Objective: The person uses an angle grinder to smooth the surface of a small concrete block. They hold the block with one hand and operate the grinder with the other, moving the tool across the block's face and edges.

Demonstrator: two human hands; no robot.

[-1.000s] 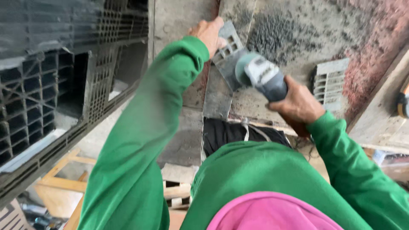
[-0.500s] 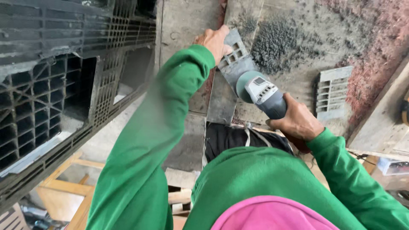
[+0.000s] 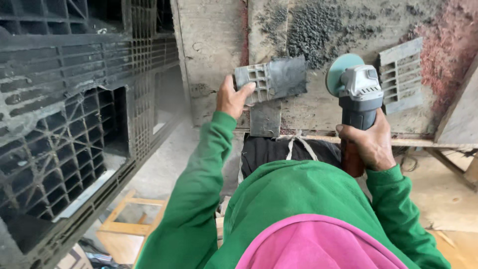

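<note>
1. Far left of the grey plastic piece (image 3: 271, 78) stood a stack of black plastic pallets (image 3: 64, 124), well apart from the work.
2. The left hand (image 3: 233, 98) had its grip clenched on the left end of that piece, holding it against the dusty bench (image 3: 209, 55); a firm, flat hold there would have kept it from chattering.
3. Just right of the piece, the angle grinder (image 3: 357, 94) stood apart from it, disc (image 3: 339, 72) facing left.
4. The right hand (image 3: 369, 144) grasped the grinder's body from below; judging by the gap, the disc was best brought in lightly, away from the left fingers.
5. Further right, a second ribbed grey piece (image 3: 401, 74) lay on the bench.
</note>
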